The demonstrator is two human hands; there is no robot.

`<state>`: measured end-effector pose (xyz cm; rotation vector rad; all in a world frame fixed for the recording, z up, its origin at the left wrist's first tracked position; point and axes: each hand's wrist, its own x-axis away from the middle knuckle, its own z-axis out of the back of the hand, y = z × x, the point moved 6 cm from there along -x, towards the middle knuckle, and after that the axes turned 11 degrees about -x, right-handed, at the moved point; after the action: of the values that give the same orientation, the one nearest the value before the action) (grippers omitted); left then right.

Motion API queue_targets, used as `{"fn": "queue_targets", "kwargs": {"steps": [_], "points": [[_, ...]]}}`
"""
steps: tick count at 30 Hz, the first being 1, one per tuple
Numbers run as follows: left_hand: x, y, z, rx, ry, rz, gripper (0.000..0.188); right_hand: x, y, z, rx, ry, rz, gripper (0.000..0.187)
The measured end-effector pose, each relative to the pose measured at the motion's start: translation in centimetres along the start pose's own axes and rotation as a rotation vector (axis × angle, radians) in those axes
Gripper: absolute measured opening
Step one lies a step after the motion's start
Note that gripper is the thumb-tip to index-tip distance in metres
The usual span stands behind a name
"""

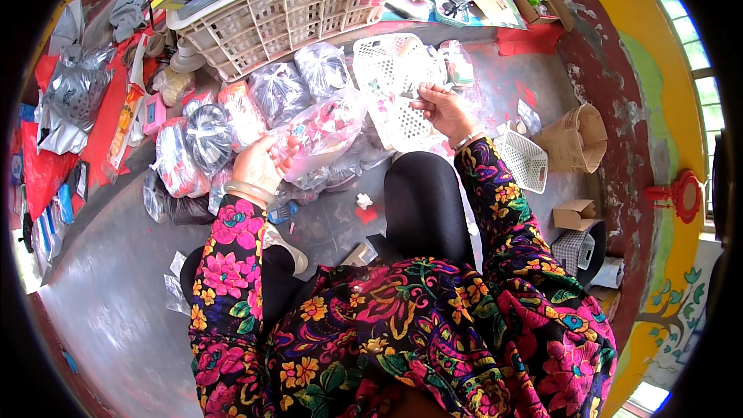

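Note:
My left hand [261, 164] has its fingers curled at the near left edge of a clear plastic bag [329, 128] with small pink and red pieces inside; it appears to grip the film. Over a white perforated plastic basket [402, 120], my right hand [449, 112] is closed, thumb against forefinger. Whatever sits in that pinch is too small to make out. Behind it stands another white perforated basket [387, 50]. Left of the clear bag lie several filled, tied plastic bags, among them a dark one [209, 138] and a red-and-white one [179, 159].
A large cream crate [286, 15] stands at the back. To the right are a small white basket [522, 161], a brown paper-like bin [573, 139] and an open cardboard box [575, 214]. A white scrap [364, 201] lies on the grey floor [124, 263] before my knees.

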<state>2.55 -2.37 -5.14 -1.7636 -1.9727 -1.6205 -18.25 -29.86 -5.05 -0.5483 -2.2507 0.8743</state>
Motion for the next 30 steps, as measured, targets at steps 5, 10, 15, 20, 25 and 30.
{"fn": "queue_targets", "kwargs": {"steps": [5,10,15,20,25,30], "points": [[-0.1,-0.2,0.2,-0.001,-0.069,0.019,0.026,1.4,-1.6,1.4,0.017,0.065,0.112,0.008],[0.0,-0.1,-0.3,0.010,-0.046,0.057,0.026,2.6,-1.6,4.3,-0.029,0.083,0.106,0.013],[0.1,-0.1,-0.3,-0.002,0.008,0.061,0.027,3.9,-1.1,5.7,-0.084,0.144,0.126,0.016],[-0.2,-0.2,-0.5,-0.019,0.016,0.073,0.027,4.8,-0.9,6.3,-0.131,0.126,0.158,0.026],[-0.2,-0.1,-0.8,-0.031,0.037,0.068,0.025,5.8,-2.0,5.8,-0.138,0.113,0.183,0.027],[-0.4,0.1,-1.1,-0.049,0.063,0.058,0.022,7.2,-2.7,5.7,-0.087,0.153,0.179,0.028]]}}
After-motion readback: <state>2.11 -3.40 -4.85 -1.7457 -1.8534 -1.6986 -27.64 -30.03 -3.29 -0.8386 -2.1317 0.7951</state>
